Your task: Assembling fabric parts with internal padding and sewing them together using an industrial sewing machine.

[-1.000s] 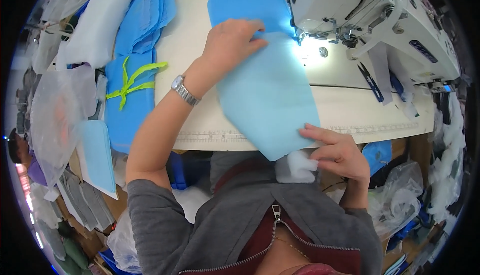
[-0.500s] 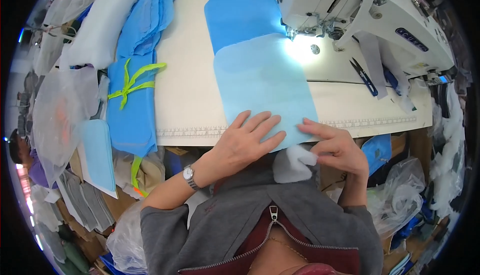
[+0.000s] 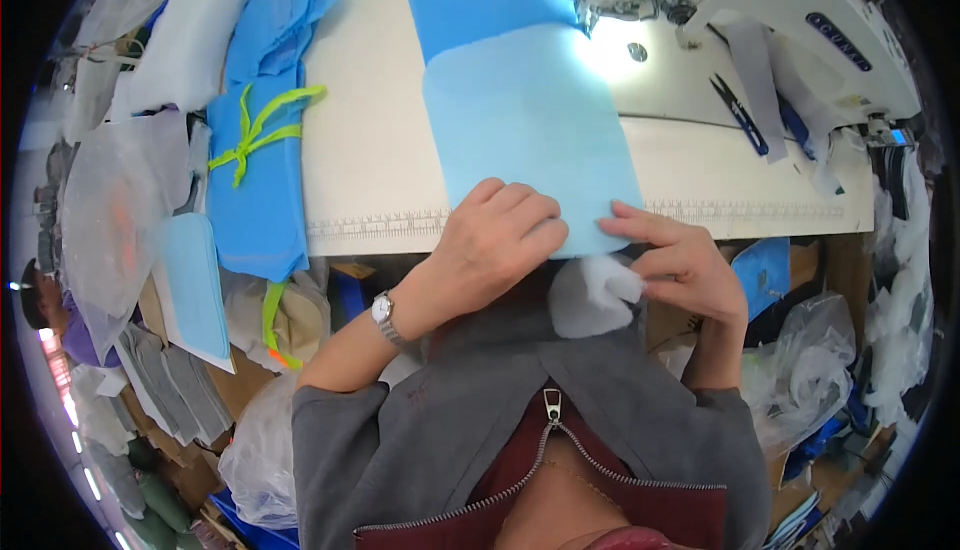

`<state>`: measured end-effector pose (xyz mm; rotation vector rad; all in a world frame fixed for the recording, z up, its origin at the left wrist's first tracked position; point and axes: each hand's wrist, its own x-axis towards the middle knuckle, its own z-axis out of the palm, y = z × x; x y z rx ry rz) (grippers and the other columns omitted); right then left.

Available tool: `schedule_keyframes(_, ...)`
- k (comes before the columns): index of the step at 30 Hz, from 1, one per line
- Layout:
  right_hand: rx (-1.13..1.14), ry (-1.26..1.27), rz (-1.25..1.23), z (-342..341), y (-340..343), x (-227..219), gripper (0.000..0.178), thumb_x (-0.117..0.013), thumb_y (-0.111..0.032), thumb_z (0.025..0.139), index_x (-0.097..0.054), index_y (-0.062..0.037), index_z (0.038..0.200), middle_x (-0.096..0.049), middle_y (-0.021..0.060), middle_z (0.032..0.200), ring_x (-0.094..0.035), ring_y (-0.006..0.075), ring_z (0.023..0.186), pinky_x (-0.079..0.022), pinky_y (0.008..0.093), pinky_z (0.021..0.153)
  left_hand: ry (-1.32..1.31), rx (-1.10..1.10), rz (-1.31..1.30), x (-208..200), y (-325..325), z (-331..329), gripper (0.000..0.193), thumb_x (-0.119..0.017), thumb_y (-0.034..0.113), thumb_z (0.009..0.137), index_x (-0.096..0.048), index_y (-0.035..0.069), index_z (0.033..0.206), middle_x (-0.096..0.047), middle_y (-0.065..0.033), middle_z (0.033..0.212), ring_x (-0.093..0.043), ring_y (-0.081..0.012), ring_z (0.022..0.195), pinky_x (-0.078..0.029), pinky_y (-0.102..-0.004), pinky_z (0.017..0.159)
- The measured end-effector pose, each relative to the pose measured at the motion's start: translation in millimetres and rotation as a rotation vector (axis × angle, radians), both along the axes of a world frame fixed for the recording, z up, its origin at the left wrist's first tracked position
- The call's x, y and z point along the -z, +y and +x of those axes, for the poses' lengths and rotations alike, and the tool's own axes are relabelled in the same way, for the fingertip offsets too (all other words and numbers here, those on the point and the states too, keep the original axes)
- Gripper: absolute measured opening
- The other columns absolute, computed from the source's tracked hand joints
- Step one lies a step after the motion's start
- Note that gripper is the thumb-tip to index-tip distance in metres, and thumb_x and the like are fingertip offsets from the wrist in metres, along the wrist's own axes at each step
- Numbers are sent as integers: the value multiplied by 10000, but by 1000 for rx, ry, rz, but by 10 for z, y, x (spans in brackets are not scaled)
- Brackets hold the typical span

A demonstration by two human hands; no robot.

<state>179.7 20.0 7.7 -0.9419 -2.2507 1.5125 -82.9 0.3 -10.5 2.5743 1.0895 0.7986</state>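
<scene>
A light blue fabric piece (image 3: 530, 130) lies on the white sewing table, its far edge meeting a darker blue fabric piece (image 3: 485, 0) beside the needle area. At its near left corner, my left hand (image 3: 495, 250) has its fingers curled closed on the fabric. My right hand (image 3: 690, 265) is by the near right corner, index finger reaching onto the light blue piece. Its lower fingers and thumb grip a folded tuft of white wadding (image 3: 590, 305), which hangs past the table edge. The tips under the wadding are partly hidden.
A lit white sewing machine (image 3: 820, 40) stands at the far right, with dark blue thread snips (image 3: 740, 115) close by. A printed ruler (image 3: 750, 210) runs along the front edge. On the left lies a folded blue bundle (image 3: 255, 220) bound with a yellow-green tie (image 3: 245, 145).
My left hand's fingers, spread flat before, are now curled in at the fabric's near edge. The whole view has shifted, so the table sits higher. The right hand keeps the wadding.
</scene>
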Motion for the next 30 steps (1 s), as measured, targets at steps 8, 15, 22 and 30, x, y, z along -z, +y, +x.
schedule_keyframes(8,259,84,288,-90,-73,139,173,-702,-22,649,-659,-21,816,-638,131,1110,-610,271,1044,-490,324,839,-438,-265,-845,-108,202,-115,196,-603,145,858,-660,-15,958,-661,-89,824,-610,-189,730,-478,-276,672)
schedule_keyframes(15,403,26,218,-219,-66,164,141,-690,-11,691,-658,-4,828,-621,86,785,-603,216,700,-474,295,608,-624,-219,-997,-57,333,-206,280,-677,127,774,-641,30,1034,-581,16,733,-482,-59,663,-410,-216,632)
schedule_keyframes(22,395,-30,219,-196,-11,147,133,-695,-15,681,-661,0,808,-600,81,733,-576,191,659,-441,283,573,-675,-236,-1095,-59,374,-219,273,-709,46,749,-601,37,1000,-582,37,769,-500,-14,716,-386,-171,630)
schedule_keyframes(30,380,-4,209,-157,-8,193,118,-659,-28,685,-646,30,786,-603,112,765,-566,211,672,-435,301,606,-695,-135,-815,136,325,-274,292,-713,162,731,-639,66,996,-648,-23,967,-548,-115,895,-425,-301,850)
